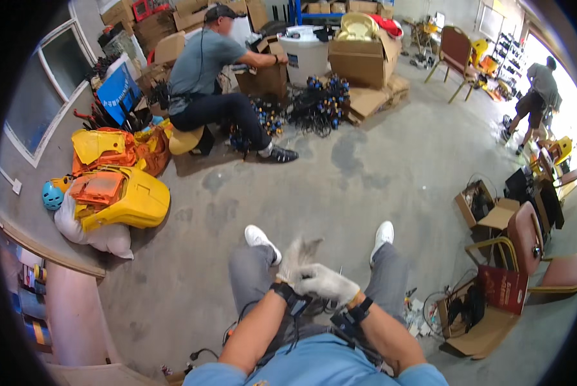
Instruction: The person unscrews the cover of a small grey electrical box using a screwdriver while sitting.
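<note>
Both my hands wear pale work gloves and meet in front of my lap. My left hand (296, 258) points away from me with its fingers stretched out, somewhat blurred, and holds nothing I can see. Across its base lies my right hand (330, 283), its fingers bent and closed on the left glove near the wrist. A black strap with a small device (290, 294) sits on my left wrist. Another black strap (360, 310) is round my right wrist. Cables hang near my lap.
Yellow and orange plastic shells (126, 198) lie on a white sack at left. Ahead, a person (201, 71) sits by cardboard boxes and a pile of black cables (317, 106). Chairs (526, 238) and an open carton (485, 328) stand at right; another person (538, 93) is near the doorway.
</note>
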Demonstrator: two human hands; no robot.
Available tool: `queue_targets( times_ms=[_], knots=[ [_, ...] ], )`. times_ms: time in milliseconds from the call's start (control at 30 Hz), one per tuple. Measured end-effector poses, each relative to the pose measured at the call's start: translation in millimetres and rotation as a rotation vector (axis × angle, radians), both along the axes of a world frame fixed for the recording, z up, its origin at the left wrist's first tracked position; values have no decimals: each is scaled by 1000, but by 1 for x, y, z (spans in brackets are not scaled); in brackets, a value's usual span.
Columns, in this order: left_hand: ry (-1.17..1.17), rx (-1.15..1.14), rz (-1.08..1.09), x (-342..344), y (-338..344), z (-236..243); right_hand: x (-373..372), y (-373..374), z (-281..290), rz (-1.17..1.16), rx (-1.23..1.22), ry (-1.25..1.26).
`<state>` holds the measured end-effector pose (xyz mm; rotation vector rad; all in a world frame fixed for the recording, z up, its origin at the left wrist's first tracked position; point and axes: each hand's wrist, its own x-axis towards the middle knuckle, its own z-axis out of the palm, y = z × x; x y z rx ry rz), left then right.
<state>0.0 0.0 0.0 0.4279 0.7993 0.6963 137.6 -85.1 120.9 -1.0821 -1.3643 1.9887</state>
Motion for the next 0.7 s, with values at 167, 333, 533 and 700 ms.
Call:
queue_targets(
  times_ms=[167, 333, 533, 700],
  knots=[
    [-221, 87, 43, -3, -16, 30, 6, 3, 16, -23, -71, 119],
    [-391, 120, 144, -22, 1, 83, 48, 16, 11, -91, 471, -4],
    [-294, 88, 307, -92, 17, 103, 119, 64, -46, -775, -177, 135],
    [-397, -4, 313, -125, 1, 80, 129, 56, -170, -905, -372, 40]
  ],
)
